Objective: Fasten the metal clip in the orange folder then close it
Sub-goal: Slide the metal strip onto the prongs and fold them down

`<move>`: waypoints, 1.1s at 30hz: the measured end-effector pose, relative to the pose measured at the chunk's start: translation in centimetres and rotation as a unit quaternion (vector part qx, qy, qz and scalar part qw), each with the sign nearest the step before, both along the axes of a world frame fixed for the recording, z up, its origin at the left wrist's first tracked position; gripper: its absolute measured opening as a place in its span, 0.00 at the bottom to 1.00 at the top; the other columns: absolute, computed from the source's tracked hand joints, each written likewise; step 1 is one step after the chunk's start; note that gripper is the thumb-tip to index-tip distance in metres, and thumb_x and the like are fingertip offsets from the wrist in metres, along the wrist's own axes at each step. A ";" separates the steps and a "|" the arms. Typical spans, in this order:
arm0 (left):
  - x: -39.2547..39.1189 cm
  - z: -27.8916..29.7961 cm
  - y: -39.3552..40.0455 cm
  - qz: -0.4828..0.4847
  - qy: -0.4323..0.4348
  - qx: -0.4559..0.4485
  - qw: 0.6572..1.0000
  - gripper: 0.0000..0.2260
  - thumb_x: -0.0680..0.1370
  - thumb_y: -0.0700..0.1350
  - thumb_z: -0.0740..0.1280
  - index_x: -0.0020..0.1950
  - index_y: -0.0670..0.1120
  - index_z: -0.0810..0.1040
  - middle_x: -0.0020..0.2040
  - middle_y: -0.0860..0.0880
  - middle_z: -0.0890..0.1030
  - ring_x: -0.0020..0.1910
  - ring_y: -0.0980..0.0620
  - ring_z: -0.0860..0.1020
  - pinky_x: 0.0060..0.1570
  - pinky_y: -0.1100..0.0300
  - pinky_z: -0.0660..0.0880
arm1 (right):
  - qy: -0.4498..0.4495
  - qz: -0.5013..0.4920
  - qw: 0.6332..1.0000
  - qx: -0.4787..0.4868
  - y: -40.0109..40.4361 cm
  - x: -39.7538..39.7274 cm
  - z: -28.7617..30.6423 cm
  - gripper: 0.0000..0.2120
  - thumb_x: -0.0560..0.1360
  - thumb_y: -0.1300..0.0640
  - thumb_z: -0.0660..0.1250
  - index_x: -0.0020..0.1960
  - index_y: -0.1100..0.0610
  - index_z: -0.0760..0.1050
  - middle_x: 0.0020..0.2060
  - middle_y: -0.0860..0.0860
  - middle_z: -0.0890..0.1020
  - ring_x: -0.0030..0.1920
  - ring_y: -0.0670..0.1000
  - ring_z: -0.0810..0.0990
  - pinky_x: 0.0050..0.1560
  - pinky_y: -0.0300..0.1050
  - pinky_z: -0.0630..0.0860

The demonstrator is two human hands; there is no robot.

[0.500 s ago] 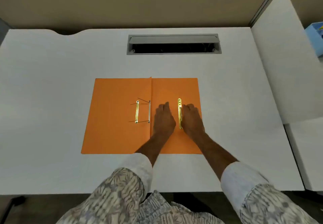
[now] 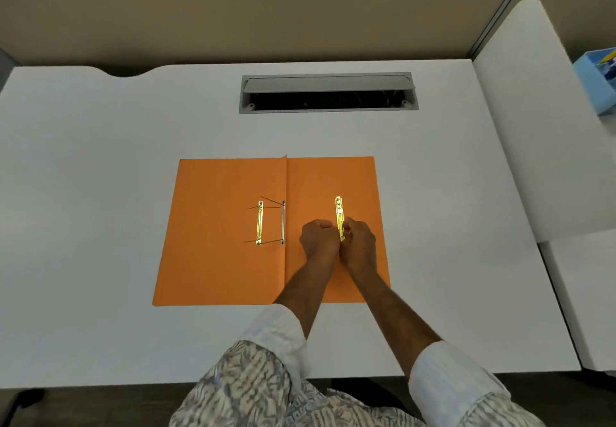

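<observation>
The orange folder (image 2: pixel 216 243) lies open and flat on the white desk. On its left half, beside the fold, sits a brass fastener base (image 2: pixel 259 223) with thin prongs sticking out. A loose brass clip bar (image 2: pixel 339 213) lies on the right half. My left hand (image 2: pixel 318 238) and my right hand (image 2: pixel 360 243) meet at the bar's near end, fingers curled in. My right fingers pinch that end; my left fist presses against it from the left, and its grip is hidden.
A grey cable slot (image 2: pixel 328 93) is set into the desk (image 2: pixel 100 159) behind the folder. A white side panel (image 2: pixel 533 126) rises on the right, with a light blue box (image 2: pixel 598 83) beyond it.
Both hands lay flat with fingers stretched along either side of the clip bar; now they have curled into fists and closed on its near end.
</observation>
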State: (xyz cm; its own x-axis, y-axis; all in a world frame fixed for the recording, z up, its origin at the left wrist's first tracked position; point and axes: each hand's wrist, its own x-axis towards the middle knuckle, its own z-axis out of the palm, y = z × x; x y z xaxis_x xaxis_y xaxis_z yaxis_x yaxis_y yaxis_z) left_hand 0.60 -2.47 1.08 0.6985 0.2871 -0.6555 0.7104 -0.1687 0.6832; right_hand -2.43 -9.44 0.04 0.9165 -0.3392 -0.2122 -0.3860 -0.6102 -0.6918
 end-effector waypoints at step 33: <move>2.5 -0.2 -0.9 0.049 0.079 -0.025 0.995 0.05 0.73 0.39 0.70 0.45 0.41 0.86 0.45 0.40 0.86 0.47 0.41 0.85 0.48 0.48 0.84 | -0.023 -0.067 0.996 0.054 0.0 0.3 -1.0 0.11 0.78 0.68 0.63 0.59 0.65 0.78 0.51 0.60 0.83 0.50 0.55 0.81 0.51 0.42 0.76</move>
State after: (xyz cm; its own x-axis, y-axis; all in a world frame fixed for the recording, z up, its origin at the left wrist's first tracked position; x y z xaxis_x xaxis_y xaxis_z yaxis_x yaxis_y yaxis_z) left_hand 3.15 -3.35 0.91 0.5553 0.3127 -0.7706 0.8215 -0.0625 0.5667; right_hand -2.14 -9.47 -0.94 0.8742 -0.4362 -0.2133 -0.4255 -0.4767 -0.7692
